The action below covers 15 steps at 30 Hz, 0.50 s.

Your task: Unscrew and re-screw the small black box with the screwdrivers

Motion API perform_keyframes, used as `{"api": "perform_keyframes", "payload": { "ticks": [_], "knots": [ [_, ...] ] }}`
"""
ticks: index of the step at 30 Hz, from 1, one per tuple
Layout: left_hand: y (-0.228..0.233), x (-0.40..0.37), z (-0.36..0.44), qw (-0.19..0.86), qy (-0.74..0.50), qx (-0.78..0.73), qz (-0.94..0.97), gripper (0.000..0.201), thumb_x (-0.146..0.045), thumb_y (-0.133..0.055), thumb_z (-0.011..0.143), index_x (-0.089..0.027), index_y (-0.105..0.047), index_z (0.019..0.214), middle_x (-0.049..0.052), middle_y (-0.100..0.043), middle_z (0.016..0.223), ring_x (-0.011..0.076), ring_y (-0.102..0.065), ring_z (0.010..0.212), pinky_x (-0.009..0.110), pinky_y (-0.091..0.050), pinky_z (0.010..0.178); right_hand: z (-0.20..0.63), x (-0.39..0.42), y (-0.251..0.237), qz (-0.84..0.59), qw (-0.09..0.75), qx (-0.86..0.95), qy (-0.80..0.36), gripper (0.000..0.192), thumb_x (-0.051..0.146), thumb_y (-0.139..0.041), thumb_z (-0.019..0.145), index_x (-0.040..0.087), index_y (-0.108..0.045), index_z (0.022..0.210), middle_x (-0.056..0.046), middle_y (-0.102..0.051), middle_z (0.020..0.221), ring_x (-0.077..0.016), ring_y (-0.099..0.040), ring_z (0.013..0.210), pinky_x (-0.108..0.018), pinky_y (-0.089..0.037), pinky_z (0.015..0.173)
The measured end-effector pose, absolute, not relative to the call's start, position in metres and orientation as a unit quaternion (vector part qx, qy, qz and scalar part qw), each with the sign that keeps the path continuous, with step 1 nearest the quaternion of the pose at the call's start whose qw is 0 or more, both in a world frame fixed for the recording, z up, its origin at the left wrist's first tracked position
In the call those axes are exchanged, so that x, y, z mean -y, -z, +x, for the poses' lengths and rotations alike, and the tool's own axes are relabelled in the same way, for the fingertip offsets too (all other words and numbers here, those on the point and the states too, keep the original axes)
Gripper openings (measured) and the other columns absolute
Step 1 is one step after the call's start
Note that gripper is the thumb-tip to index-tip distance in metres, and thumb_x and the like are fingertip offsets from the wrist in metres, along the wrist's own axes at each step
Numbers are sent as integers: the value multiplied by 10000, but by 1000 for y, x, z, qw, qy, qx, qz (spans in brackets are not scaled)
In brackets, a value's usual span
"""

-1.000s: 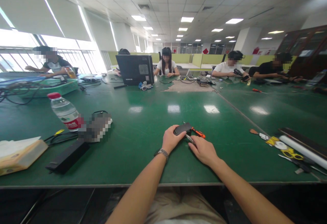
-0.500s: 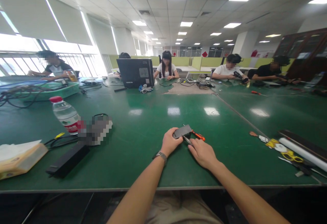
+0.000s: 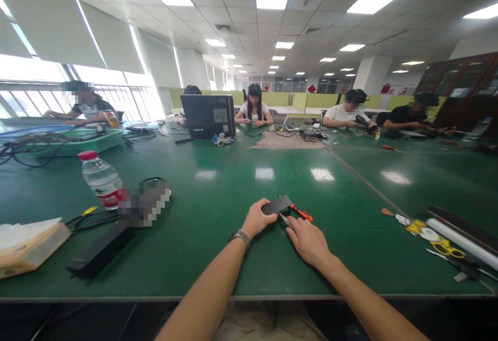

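A small dark flat device point(image 3: 277, 204) is being held tilted just above the green table point(image 3: 218, 185), near its front edge; it's being pinched by the left hand point(image 3: 258, 218), fingers wrapped closed round its near end. A thin metal tool point(image 3: 285, 219) is being worked against the device's underside by the right hand point(image 3: 309, 238), fingers curled shut on it (looks like tweezers or a small driver, honestly hard to call); an orange-handled tool point(image 3: 302, 212) is lying on the table just beyond, touching or nearly touching the device. For this step the device is probably best kept braced low and steady, with the tip being fed in gently rather than levered. The contact point is being hidden by the fingers; the tool's tip and any seam or screw are too small to be made out.
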<state>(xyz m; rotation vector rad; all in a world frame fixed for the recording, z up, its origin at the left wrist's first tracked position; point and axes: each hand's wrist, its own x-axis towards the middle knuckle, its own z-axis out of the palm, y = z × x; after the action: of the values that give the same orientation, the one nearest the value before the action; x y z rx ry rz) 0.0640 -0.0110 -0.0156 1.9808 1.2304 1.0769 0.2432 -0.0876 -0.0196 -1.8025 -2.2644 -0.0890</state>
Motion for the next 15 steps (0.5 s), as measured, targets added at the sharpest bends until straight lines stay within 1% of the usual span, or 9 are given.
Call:
{"api": "perform_keyframes", "payload": {
  "ticks": [9, 15],
  "knots": [
    [6, 2, 61, 265, -348, -492, 753, 248, -289, -727, 593, -170, -660, 800, -36, -571, 654, 122, -511, 571, 194, -358, 498, 237, 89, 20, -642, 79, 761, 55, 424, 418, -305, 950, 234, -462, 1299, -117, -607, 1015, -268, -573, 941, -337, -451, 705],
    [3, -1, 61, 256, -326, -493, 765, 234, -305, -722, 592, -183, -654, 780, -41, -567, 633, 120, -505, 548, 194, -362, 496, 235, 88, 15, -652, 43, 755, 58, 420, 406, -359, 937, 225, -447, 1305, -137, -598, 1069, -291, -583, 962, -353, -472, 690]
  ]
}}
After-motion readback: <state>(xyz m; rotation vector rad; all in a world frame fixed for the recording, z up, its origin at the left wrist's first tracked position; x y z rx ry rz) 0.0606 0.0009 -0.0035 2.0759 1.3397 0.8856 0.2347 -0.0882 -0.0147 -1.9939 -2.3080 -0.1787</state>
